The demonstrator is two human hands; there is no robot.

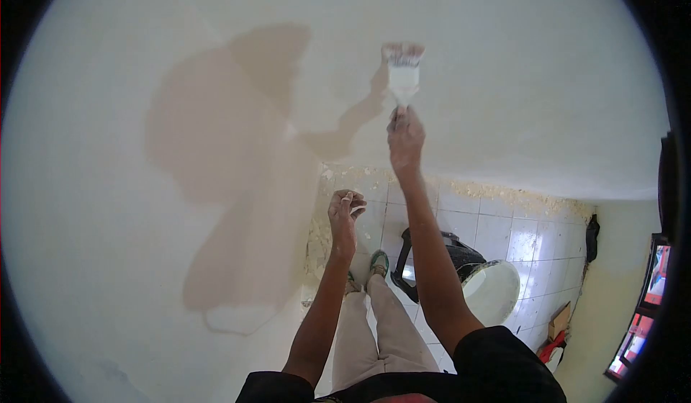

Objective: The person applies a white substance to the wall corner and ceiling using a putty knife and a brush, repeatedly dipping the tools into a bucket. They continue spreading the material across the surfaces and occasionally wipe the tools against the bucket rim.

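Note:
My right hand (407, 140) is raised and closed around the handle of a wide paintbrush (403, 75). Its white head points upward, and the reddish-brown bristles lie over the pale wall (504, 86). Lower and to the left is my left hand (344, 219), smeared with white, its fingers loosely curled with a gap between them and no tool in it. Behind it lies the wall corner near the floor.
A white bucket (497, 291) stands on the tiled floor beside a black plastic object (405, 263), partly behind my right forearm. Pale splatter (504, 193) runs along the wall's foot. A cardboard piece (559, 322) and a window (643, 331) are at the right.

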